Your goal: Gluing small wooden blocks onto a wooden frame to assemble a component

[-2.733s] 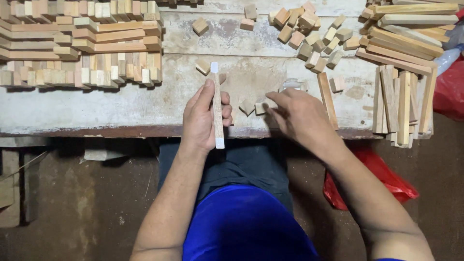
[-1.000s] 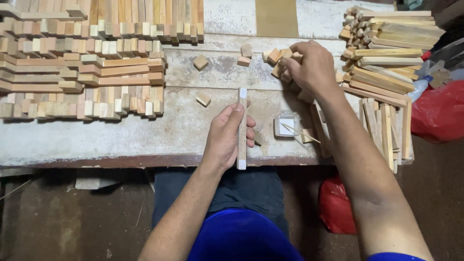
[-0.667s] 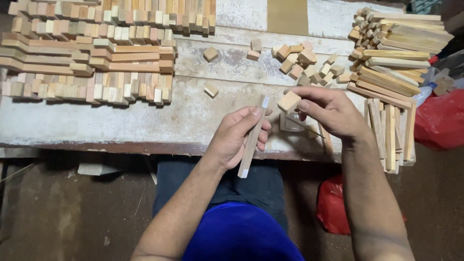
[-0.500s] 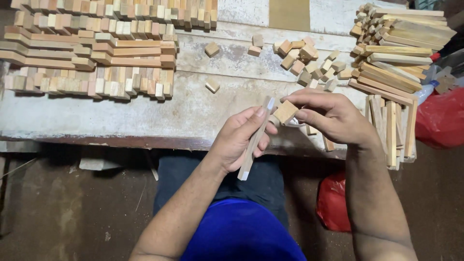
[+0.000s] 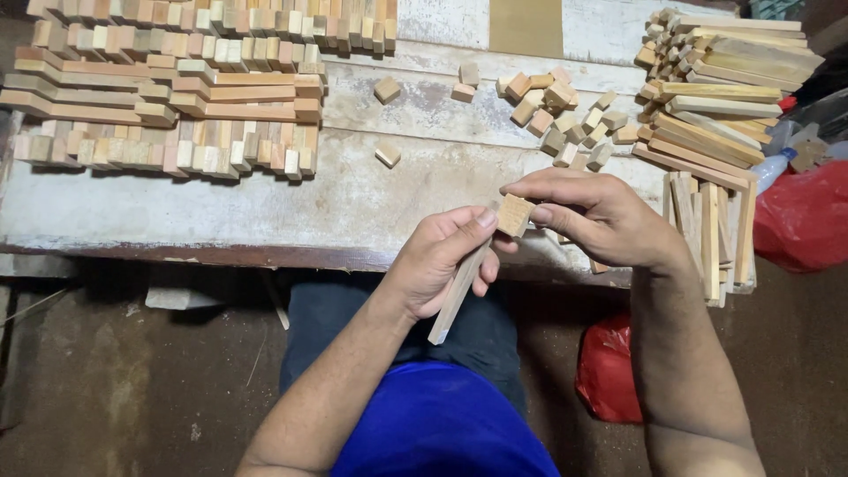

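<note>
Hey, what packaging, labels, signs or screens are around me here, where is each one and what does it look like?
No labels, signs or screens show.
Red plastic bag: right edge, beside the stacked wooden slats; crumpled, glossy.
Second red plastic bag: on the floor below the bench edge, by the right arm; crumpled.
Clear plastic bottle: right of the slats, lying against the upper red bag; mostly hidden.

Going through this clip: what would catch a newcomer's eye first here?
First, the two hands at the bench's near edge: the left hand holds a long wooden stick, while the right hand presses a small wooden block against its top end. Next, the stacked wooden pieces at far left, and the bundle of sticks at right.
</note>
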